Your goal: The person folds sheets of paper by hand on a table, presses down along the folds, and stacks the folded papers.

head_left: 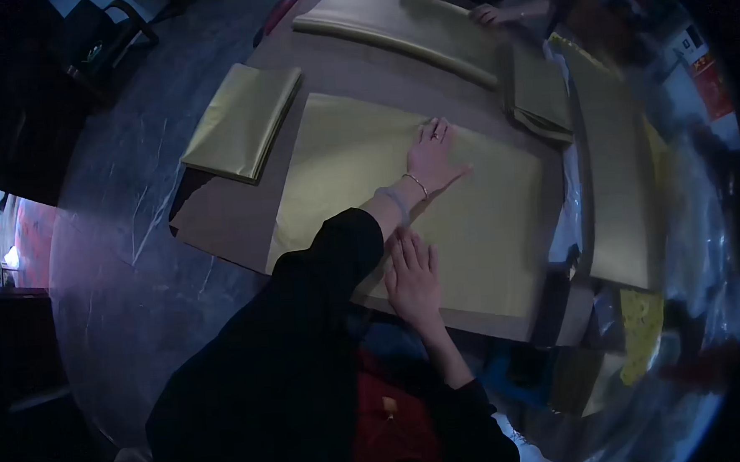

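Observation:
A large gold-coloured sheet (488, 241) lies spread out before me on the brown-covered table; its exact material is hard to make out. My left hand (436, 159) rests flat near the sheet's far edge, thumb stretched out to the side, a ring on a finger and a bracelet at the wrist. Closer to my body, my right hand (414, 280) lies palm down at the near edge, its fingers extended toward my left forearm. Neither hand grips anything. Part of the sheet is hidden beneath my left arm.
A folded gold stack (243, 120) sits at the table's left. Across the far side lies a long gold stack (393, 25), with another person's hand (497, 13) at it. Folded gold material (539, 97) and a long gold pile (618, 176) are on the right.

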Demonstrator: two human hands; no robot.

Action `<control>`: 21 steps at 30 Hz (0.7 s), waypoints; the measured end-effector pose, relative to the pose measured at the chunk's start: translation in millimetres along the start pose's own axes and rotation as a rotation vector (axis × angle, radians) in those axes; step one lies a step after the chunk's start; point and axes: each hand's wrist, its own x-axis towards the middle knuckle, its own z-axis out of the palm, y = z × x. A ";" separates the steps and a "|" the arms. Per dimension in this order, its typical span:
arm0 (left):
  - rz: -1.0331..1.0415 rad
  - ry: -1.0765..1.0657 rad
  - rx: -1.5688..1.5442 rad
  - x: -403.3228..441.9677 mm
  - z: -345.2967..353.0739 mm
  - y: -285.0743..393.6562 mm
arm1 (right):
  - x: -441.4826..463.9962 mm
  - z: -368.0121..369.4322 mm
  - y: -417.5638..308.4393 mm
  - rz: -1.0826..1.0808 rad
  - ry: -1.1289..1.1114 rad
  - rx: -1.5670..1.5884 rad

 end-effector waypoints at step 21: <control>-0.195 0.077 0.070 -20.3 -50.5 -164.4 | 2.9 -8.5 -3.5 -0.005 0.033 0.020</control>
